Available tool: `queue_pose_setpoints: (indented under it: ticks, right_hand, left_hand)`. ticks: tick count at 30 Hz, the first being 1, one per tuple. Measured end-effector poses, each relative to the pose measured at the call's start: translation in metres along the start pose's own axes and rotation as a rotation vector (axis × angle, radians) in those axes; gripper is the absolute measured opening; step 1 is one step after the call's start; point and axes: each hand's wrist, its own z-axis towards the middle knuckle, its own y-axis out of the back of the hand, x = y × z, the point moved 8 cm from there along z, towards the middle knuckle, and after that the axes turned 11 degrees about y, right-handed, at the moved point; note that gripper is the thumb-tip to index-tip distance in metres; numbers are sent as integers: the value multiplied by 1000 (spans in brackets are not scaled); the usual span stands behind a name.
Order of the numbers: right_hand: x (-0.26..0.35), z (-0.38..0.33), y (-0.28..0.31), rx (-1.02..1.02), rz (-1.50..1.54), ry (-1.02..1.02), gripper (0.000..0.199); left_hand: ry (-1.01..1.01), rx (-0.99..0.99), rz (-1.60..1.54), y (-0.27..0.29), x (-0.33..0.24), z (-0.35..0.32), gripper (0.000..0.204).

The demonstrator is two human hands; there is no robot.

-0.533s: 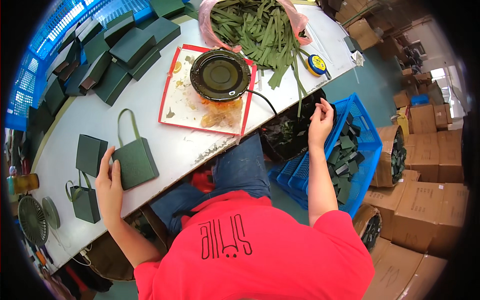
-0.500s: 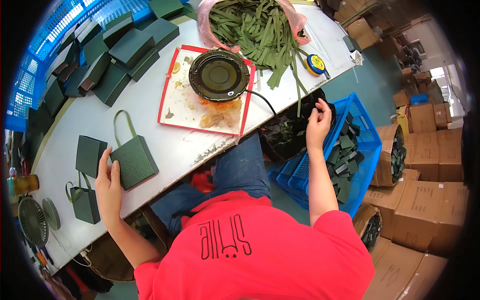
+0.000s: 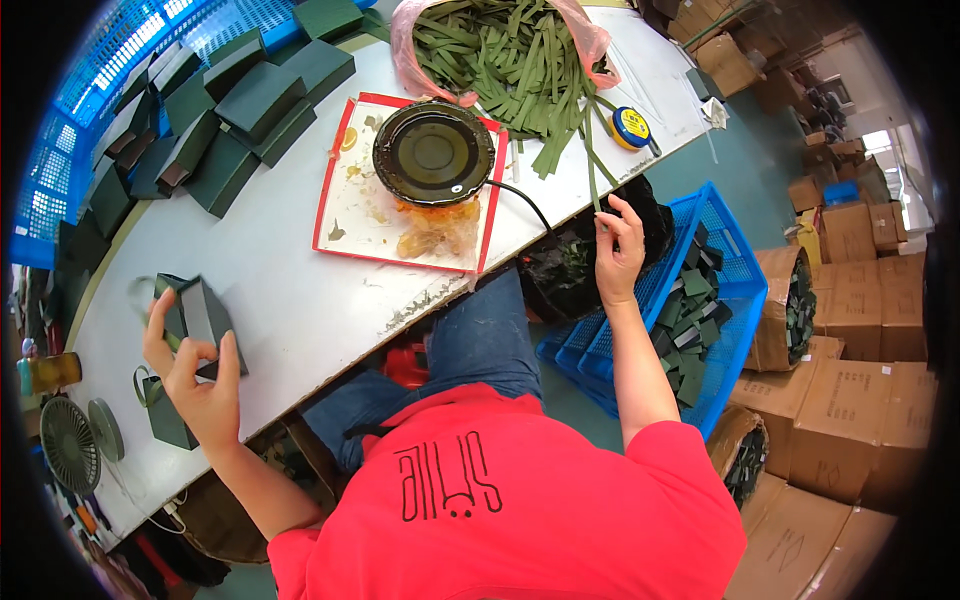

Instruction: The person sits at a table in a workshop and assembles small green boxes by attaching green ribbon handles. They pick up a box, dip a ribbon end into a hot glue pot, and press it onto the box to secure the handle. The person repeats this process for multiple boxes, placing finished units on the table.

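In the head view, the long, narrow green fabric strip [image 3: 591,170] is hung from the heap of loose green strips [image 3: 500,85] in a translucent pink plastic bag [image 3: 407,55], down over the edge of the white-topped worktop [image 3: 320,310]. Its lower end is met by the right hand [image 3: 620,262], whose grip appears to be clamped on it between thumb and fingertips, above a crumpled black plastic bag [image 3: 550,285]. The left hand [image 3: 205,400] is held at the near left part of the worktop with thumb and fingers spread apart, nothing being clasped. Just beyond its fingers a dark green rectangular box [image 3: 206,315] is seen, with a blurred loop beside it; whether it is touched cannot be told. Just beside the wrist, a smaller-looking dark green box with a thin loop handle [image 3: 172,425] is stood. Between the hands, a round black dish of dark, glossy liquid [image 3: 435,155] is set on a red-edged white board [image 3: 365,243].

The step in hand is judged to be the picking of one strip from the heap. For the next move, a firm pinch and a steady pull seem to be called for, so that the strip is freed without its neighbours being dragged along
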Motion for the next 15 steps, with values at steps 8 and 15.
queue_pose_setpoints:
  ticks: [8,15]
  right_hand:
    - [80,37,-21,40,837,-613,16]
    - [119,40,-63,225,1075,-892,21]
  left_hand:
    - [78,598,468,-64,-11,-22,55]
    - [276,478,92,-52,5,-18,86]
